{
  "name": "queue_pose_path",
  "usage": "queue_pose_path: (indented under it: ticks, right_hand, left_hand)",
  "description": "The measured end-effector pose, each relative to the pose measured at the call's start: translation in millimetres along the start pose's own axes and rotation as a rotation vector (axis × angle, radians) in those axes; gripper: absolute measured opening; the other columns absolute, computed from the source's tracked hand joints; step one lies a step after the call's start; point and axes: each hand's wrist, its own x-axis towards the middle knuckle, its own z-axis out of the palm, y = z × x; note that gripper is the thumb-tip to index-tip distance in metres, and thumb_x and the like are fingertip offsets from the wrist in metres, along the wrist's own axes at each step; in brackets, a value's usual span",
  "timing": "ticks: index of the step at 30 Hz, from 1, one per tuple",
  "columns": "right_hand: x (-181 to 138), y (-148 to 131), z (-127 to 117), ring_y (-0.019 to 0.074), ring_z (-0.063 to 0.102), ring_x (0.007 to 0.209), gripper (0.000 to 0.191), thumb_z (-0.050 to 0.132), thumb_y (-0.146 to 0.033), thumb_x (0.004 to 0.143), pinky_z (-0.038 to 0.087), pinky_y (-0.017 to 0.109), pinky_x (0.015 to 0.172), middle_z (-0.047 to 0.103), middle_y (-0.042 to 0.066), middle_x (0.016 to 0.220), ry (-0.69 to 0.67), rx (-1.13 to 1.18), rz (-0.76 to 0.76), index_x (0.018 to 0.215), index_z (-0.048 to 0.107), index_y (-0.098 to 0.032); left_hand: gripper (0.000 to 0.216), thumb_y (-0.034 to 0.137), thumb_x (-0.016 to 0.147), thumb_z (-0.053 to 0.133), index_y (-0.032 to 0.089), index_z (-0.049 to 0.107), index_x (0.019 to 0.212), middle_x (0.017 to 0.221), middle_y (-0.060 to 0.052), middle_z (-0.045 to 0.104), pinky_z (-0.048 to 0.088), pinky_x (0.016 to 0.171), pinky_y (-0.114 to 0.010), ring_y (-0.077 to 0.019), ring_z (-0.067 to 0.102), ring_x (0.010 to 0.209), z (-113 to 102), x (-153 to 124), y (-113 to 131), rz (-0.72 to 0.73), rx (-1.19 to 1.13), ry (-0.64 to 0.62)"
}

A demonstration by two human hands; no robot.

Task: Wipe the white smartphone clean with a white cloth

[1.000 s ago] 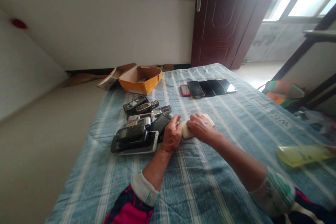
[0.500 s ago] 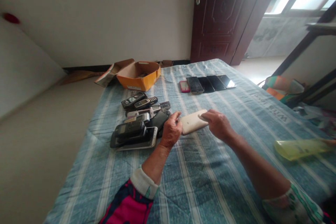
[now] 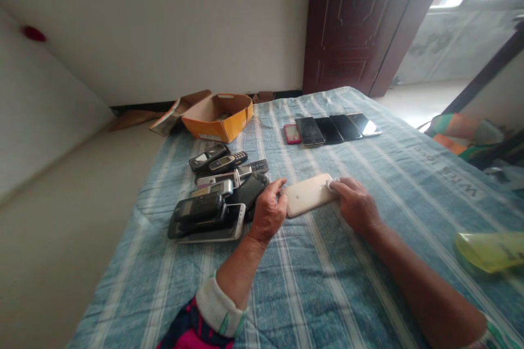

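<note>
A white phone [image 3: 308,199] lies back up on the blue striped cloth [image 3: 311,278]. My left hand [image 3: 270,210] grips its left end with curled fingers. At the phone's right end my right hand [image 3: 357,204] presses a small white wad, perhaps a cloth or wipe [image 3: 332,184], against its corner. Just left of my left hand sits a pile of old phones [image 3: 216,196].
A row of dark smartphones [image 3: 338,128] with a small pink phone [image 3: 291,133] lies further back. An orange cardboard box [image 3: 219,114] stands at the table's far left edge. A yellow-green plastic thing [image 3: 491,250] is at the right. A dark door [image 3: 360,22] is behind.
My right hand slid from on top of the white phone to its right end, uncovering the phone's back. My left hand stayed at the left end.
</note>
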Motion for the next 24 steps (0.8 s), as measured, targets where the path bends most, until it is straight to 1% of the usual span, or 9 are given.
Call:
queue_pose_path:
  ticks: [8, 15, 19, 21, 22, 24]
  right_hand:
    - [-3, -1, 1, 0.0201, 0.056, 0.096, 0.036, 0.037, -0.009, 0.089, 0.045, 0.029, 0.083, 0.066, 0.008, 0.102, 0.010, 0.026, -0.035, 0.102, 0.069, -0.021]
    - [-2, 2, -3, 0.0197, 0.057, 0.097, 0.036, 0.039, -0.009, 0.087, 0.045, 0.030, 0.084, 0.066, 0.007, 0.105, -0.031, 0.030, -0.012, 0.104, 0.068, -0.022]
    - [0, 4, -5, 0.0196, 0.058, 0.096, 0.034, 0.040, -0.011, 0.087, 0.045, 0.029, 0.083, 0.066, 0.007, 0.104, -0.033, 0.051, -0.002, 0.104, 0.068, -0.021]
    - [0, 6, -5, 0.0191, 0.058, 0.096, 0.033, 0.041, -0.011, 0.087, 0.044, 0.027, 0.082, 0.066, 0.006, 0.104, -0.033, 0.072, 0.001, 0.103, 0.068, -0.022]
    - [0, 7, -5, 0.0187, 0.058, 0.096, 0.033, 0.041, -0.011, 0.088, 0.044, 0.027, 0.082, 0.066, 0.005, 0.103, -0.031, 0.083, 0.002, 0.103, 0.068, -0.022]
    - [1, 9, -3, 0.0182, 0.059, 0.094, 0.032, 0.042, -0.012, 0.088, 0.045, 0.026, 0.080, 0.067, 0.004, 0.101, -0.018, 0.098, 0.001, 0.102, 0.068, -0.023]
  left_hand:
    - [0.042, 0.011, 0.076, 0.049, 0.017, 0.061, 0.116, 0.119, -0.008, 0.065, 0.045, 0.104, -0.038, -0.0229, 0.061, 0.111, -2, -3, 2, 0.016, 0.031, -0.003]
    - [0.040, 0.012, 0.077, 0.049, 0.017, 0.060, 0.114, 0.117, -0.008, 0.066, 0.046, 0.103, -0.038, -0.0226, 0.061, 0.111, -2, -4, 8, 0.036, 0.080, -0.015]
    - [0.039, 0.014, 0.074, 0.057, 0.016, 0.061, 0.112, 0.119, -0.010, 0.064, 0.043, 0.105, -0.040, -0.0241, 0.058, 0.114, -2, -3, 19, 0.126, 0.187, -0.045]
    - [0.036, 0.014, 0.071, 0.062, 0.016, 0.063, 0.108, 0.124, -0.013, 0.062, 0.041, 0.106, -0.043, -0.0258, 0.056, 0.117, -4, -3, 25, 0.176, 0.240, -0.076]
    - [0.033, 0.014, 0.071, 0.064, 0.016, 0.064, 0.103, 0.125, -0.014, 0.061, 0.041, 0.106, -0.045, -0.0270, 0.054, 0.119, -5, -4, 28, 0.204, 0.258, -0.103]
    - [0.022, 0.014, 0.070, 0.067, 0.017, 0.067, 0.092, 0.128, -0.014, 0.059, 0.038, 0.107, -0.050, -0.0295, 0.050, 0.124, -9, -8, 34, 0.277, 0.279, -0.199]
